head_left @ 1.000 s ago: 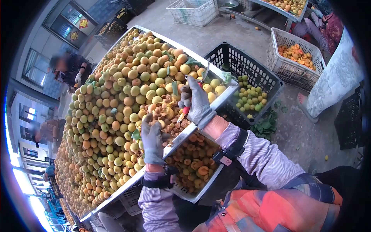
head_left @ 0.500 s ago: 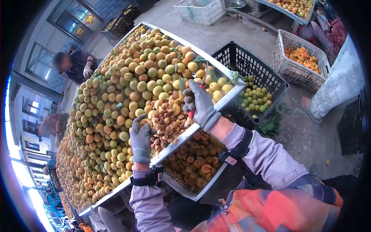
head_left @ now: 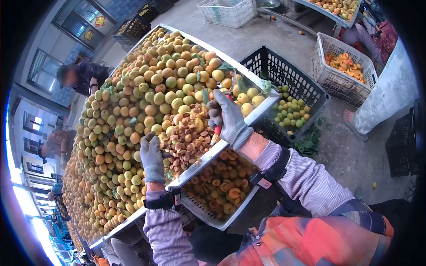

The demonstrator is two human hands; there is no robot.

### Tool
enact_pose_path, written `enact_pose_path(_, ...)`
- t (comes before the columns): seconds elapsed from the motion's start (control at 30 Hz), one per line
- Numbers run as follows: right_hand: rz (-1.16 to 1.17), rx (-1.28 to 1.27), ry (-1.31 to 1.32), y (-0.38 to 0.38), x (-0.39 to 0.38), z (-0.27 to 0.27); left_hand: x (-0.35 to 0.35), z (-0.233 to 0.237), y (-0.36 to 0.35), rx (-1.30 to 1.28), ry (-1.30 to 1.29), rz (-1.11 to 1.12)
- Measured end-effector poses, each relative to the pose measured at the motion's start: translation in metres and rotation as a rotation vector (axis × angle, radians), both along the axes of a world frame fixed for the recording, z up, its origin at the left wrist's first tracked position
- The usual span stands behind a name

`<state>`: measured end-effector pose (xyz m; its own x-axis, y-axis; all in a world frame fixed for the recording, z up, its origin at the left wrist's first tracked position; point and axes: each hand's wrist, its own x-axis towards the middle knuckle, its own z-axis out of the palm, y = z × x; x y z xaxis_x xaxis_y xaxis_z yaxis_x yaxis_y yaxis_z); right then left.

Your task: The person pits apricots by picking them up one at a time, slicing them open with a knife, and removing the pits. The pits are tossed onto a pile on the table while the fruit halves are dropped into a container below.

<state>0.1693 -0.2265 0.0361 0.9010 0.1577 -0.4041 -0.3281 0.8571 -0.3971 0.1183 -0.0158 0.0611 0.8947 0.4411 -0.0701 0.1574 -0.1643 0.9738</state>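
Heaped apricots (head_left: 146, 93) covered the metal table (head_left: 208, 154) from rim to rim, so a hand could enter only from above or over the near rim. A mound of pits (head_left: 188, 133) filled the gap between the left hand (head_left: 151, 157) and the right hand (head_left: 228, 117), which gripped a red-handled tool (head_left: 217, 129). Below the rim, the white tray (head_left: 199, 210) lay open on its near half. The black crate (head_left: 275, 66) blocked the table's right end.

Grey knit-cloth gloves cover the left hand (head_left: 151, 157) and right hand (head_left: 230, 119); matt-skinned apricots (head_left: 146, 88) fill a shiny metal tray (head_left: 208, 155) above a white plastic crate (head_left: 208, 217).
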Motion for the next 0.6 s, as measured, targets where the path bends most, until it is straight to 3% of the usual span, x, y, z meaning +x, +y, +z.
enact_pose_path(0.17, 0.072, -0.061, 0.006, -0.001, 0.003, -0.002, -0.017, 0.008, 0.010, 0.077, -0.047, -0.069)
enact_pose_path(0.3, 0.095, -0.080, -0.006, -0.003, 0.006, -0.005, -0.051, 0.015, -0.004, 0.186, 0.155, -0.370)
enact_pose_path(0.37, 0.125, -0.109, -0.026, -0.005, 0.007, -0.006, -0.065, 0.005, -0.012, 0.485, 0.105, -0.518)
enact_pose_path(0.4, 0.126, -0.111, -0.025, -0.005, 0.006, -0.004, -0.066, 0.004, -0.018, 0.483, 0.105, -0.517)
enact_pose_path(0.47, 0.139, -0.101, -0.031, -0.006, 0.003, 0.002, -0.063, 0.007, -0.034, 0.837, -0.059, -0.467)
enact_pose_path(0.6, 0.133, -0.123, -0.069, -0.006, 0.002, 0.003, -0.017, 0.003, -0.062, 0.969, -0.299, -0.476)
